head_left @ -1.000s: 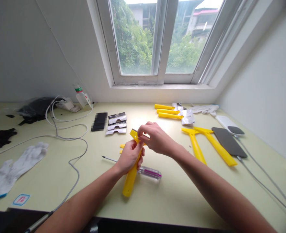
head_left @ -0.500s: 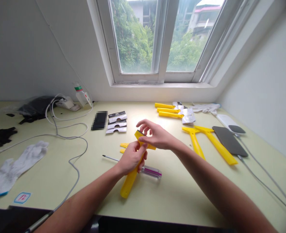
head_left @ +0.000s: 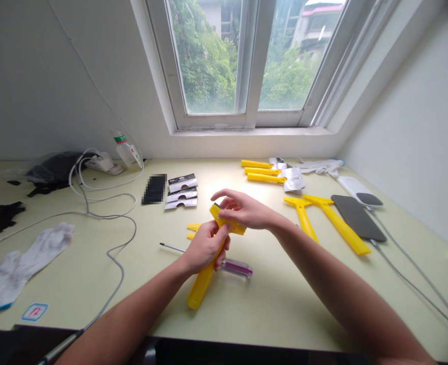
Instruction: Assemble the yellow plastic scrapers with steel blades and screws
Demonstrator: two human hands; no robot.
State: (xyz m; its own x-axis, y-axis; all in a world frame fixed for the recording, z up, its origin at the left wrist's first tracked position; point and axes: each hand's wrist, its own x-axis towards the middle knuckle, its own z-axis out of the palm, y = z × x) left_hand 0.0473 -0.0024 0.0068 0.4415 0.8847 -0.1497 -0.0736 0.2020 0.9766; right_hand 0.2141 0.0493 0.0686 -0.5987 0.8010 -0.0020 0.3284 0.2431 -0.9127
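Observation:
A yellow scraper [head_left: 201, 286] with a wide head and dark blade edge is tilted above the table, its handle end toward me. My left hand [head_left: 207, 246] is wrapped round its neck, thumb on top. My right hand [head_left: 248, 209] is at the head, thumb on the near face and the other fingers curled over the far edge. By that thumb tip is a small shiny spot that looks like a screw. Below the hands lies a screwdriver [head_left: 237, 268] with a clear purple handle, partly hidden. Small yellow pieces [head_left: 193, 227] show behind my left hand.
Two yellow scrapers [head_left: 338, 225] lie at right beside a dark phone [head_left: 358, 218]. Wrapped scrapers [head_left: 264, 172] lie at the back. Card sleeves [head_left: 181, 191] sit near a black packet [head_left: 154, 189]. Cables [head_left: 123, 263] and a white glove [head_left: 29, 263] lie at left, a bottle [head_left: 127, 150] behind.
My right thumb has drawn back slightly on the scraper head, and the small shiny spot now shows beside it. My left hand keeps its hold. The view has shifted slightly.

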